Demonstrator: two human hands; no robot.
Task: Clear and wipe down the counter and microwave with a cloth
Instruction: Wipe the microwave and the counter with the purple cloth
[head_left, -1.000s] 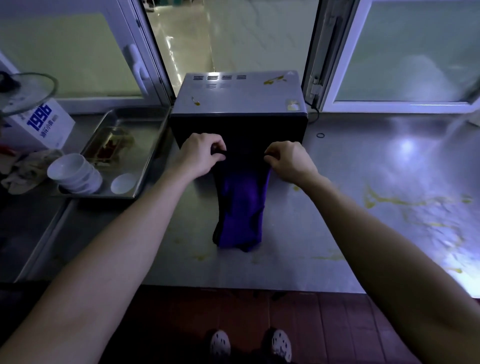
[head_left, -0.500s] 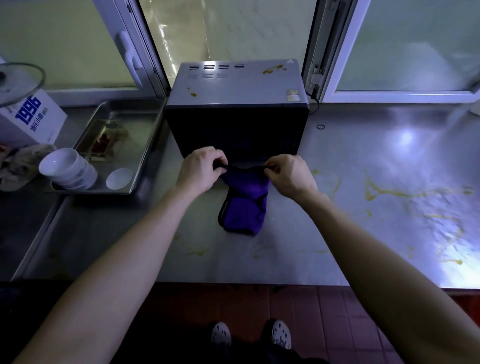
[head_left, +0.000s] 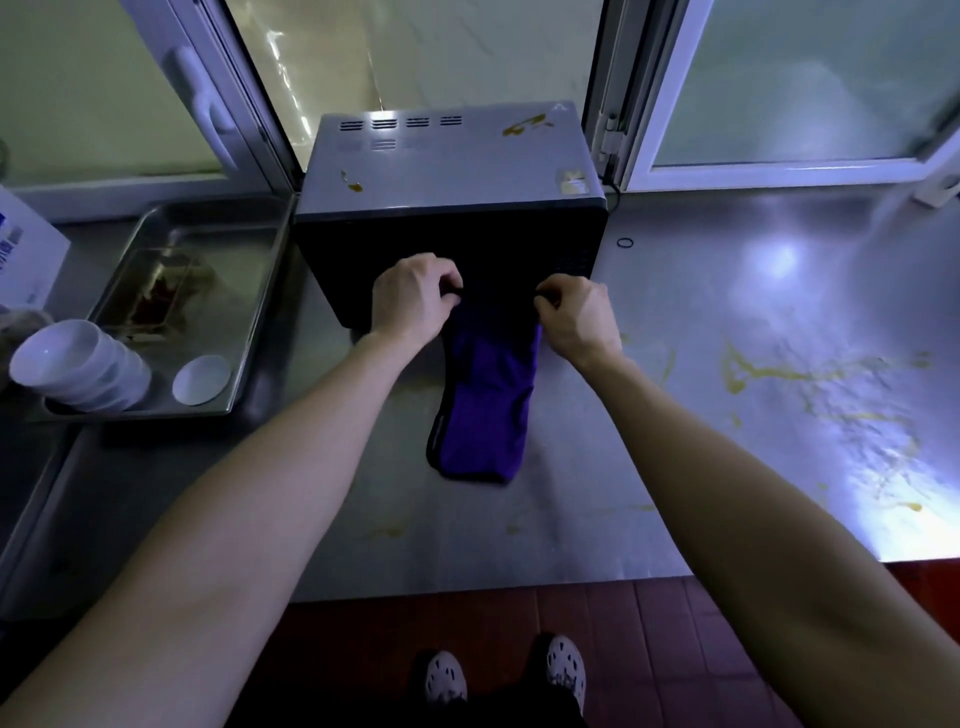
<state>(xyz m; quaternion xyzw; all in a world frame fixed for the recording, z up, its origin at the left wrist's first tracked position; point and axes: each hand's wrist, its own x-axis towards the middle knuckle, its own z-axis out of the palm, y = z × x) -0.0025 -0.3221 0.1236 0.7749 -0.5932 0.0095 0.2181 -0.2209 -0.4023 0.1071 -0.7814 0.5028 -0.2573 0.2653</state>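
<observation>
A purple cloth (head_left: 483, 410) hangs lengthwise in front of the microwave (head_left: 447, 171), its lower end touching the steel counter (head_left: 701, 322). My left hand (head_left: 413, 299) pinches the cloth's upper left corner and my right hand (head_left: 576, 317) pinches the upper right corner, both just in front of the microwave's dark door. The microwave's grey top carries yellow-brown stains. Yellow smears streak the counter to the right.
A steel tray (head_left: 244, 312) left of the microwave holds a stack of white bowls (head_left: 78, 366), a small white dish (head_left: 201, 379) and food residue. A white box (head_left: 26, 260) stands at the far left. A small black ring (head_left: 625, 242) lies right of the microwave. Window frames rise behind.
Both hands lowered the cloth so it bunched on the counter, then raised it again; it now hangs stretched out. The view has shifted slightly.
</observation>
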